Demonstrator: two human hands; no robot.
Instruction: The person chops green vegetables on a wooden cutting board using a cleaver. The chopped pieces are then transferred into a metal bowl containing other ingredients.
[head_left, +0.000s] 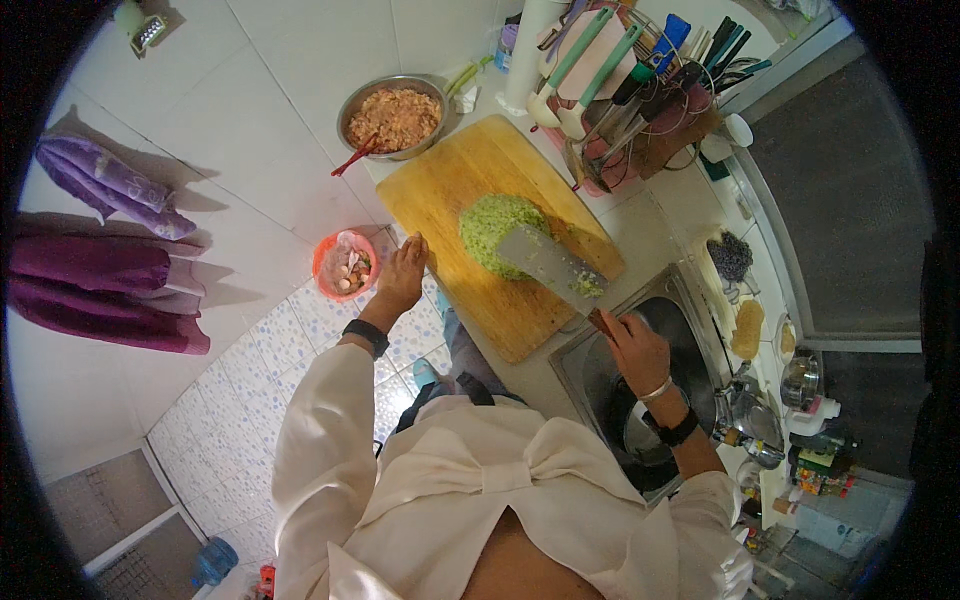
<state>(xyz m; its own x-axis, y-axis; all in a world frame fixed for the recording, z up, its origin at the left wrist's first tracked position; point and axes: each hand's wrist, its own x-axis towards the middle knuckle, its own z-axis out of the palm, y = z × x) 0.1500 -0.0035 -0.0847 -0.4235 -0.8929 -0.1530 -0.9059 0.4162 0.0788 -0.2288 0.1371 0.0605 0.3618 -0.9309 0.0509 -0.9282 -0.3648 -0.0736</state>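
My right hand (637, 352) grips the wooden handle of a broad cleaver (551, 266), its blade pointing up and left over the edge of a mound of finely chopped green vegetable (491, 232). Green bits cling to the blade. The mound sits on a wooden cutting board (450, 180). My left hand (403, 274) rests at the board's left edge, fingers together and holding nothing that shows. Behind the board, a steel bowl (442, 120) holds a minced mixture (394, 120) with a red utensil (356, 155) in it.
A steel sink (574, 375) lies at the right below the board, with a faucet (750, 442) beyond. A utensil rack (622, 90) stands at the back right. An orange-red bin (322, 281) with scraps is on the left. Towels (105, 285) hang on the tiled wall.
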